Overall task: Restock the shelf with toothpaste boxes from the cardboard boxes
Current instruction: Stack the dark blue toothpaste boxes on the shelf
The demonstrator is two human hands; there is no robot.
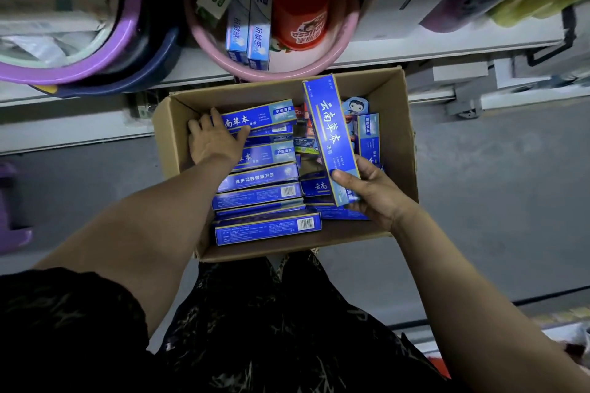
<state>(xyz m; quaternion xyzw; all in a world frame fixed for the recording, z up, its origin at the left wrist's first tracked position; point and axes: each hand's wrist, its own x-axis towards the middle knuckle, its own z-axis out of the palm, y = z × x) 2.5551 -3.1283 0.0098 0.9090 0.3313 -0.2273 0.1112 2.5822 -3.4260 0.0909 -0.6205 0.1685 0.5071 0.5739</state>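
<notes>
An open cardboard box [392,99] stands on the floor below me, filled with several blue toothpaste boxes [258,191] lying in a row. My right hand [373,191] grips the near end of one blue toothpaste box [329,134], lifted and tilted up above the others. My left hand [214,137] reaches into the far left of the carton, fingers spread on the end of the topmost blue toothpaste box [255,116]; its grip is not clear. Smaller colourful packs [354,108] fill the carton's far right side.
A white low shelf edge [399,53] runs across just beyond the carton. On it sit a pink basin [230,54] holding pale toothpaste boxes and a red cup [301,0], and purple and blue basins [95,64] to the left. Grey floor lies on both sides.
</notes>
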